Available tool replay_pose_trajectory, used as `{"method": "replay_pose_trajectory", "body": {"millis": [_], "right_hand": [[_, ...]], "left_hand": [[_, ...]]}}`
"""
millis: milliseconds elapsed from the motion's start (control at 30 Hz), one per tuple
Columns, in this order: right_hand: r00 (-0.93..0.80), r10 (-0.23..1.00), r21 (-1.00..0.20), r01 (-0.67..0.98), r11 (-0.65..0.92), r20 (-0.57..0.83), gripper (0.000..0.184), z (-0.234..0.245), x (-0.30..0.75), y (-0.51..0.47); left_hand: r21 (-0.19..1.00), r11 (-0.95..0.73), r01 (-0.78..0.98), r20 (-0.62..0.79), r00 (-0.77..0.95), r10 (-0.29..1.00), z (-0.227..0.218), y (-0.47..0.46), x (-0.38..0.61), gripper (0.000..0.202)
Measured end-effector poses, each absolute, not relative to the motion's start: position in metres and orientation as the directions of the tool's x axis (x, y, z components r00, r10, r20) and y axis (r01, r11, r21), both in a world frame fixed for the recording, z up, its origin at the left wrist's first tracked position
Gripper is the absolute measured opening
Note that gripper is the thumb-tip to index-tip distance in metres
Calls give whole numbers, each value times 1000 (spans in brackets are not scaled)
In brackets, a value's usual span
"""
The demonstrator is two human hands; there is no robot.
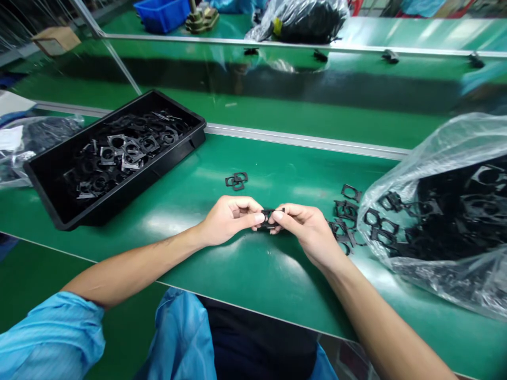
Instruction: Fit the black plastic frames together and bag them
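Between my two hands, over the green table (245, 274), is a small black plastic part (269, 219). My left hand (233, 219) pinches its left side with thumb and fingers. On the right side, my right hand (303, 224) grips the same part, its thumb lying across the front. Fingers cover much of the part, so its full shape is hidden. Just beyond my hands lies a little group of flat black frames (237, 181) with round openings. More loose black frames (345, 211) are scattered to the right of my right hand.
A black tray (134, 182) of black frames stands at the left. At the right, a clear plastic bag (380, 253) spills similar parts. A metal rail (304, 142) runs behind. On the shelf above are a blue bin (164, 18) and a bagged black bundle (309, 24).
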State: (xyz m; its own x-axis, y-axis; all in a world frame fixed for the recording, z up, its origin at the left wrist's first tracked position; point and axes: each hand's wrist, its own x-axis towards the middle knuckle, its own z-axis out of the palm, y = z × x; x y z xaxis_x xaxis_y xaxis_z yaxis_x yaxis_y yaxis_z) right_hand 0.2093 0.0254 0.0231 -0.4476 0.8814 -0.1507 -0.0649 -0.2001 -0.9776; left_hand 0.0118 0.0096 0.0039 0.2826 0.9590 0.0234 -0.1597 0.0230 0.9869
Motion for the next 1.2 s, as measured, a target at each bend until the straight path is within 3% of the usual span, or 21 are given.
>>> {"method": "replay_pose_trajectory", "body": {"millis": [267, 567, 767, 1100, 1200], "right_hand": [[-433, 888, -955, -167, -245, -152, 23, 23, 210, 26], [-417, 875, -913, -200, -355, -248, 28, 20, 208, 28], [-410, 876, -912, -197, -359, -256, 26, 20, 208, 27], [-364, 899, -923, -195, -330, -245, 29, 19, 207, 26], [-363, 904, -937, -172, -305, -227, 28, 19, 208, 26]], "left_hand": [[988, 29, -152, 14, 271, 963, 5, 10, 12, 34], [985, 41, -169, 1, 241, 971, 0, 12, 13, 36], [988, -1, -152, 28, 178, 984, -2, 13, 12, 35], [979, 65, -195, -16, 244, 970, 0, 12, 13, 36], [986, 18, -166, 19, 219, 975, -1, 11, 14, 35]]}}
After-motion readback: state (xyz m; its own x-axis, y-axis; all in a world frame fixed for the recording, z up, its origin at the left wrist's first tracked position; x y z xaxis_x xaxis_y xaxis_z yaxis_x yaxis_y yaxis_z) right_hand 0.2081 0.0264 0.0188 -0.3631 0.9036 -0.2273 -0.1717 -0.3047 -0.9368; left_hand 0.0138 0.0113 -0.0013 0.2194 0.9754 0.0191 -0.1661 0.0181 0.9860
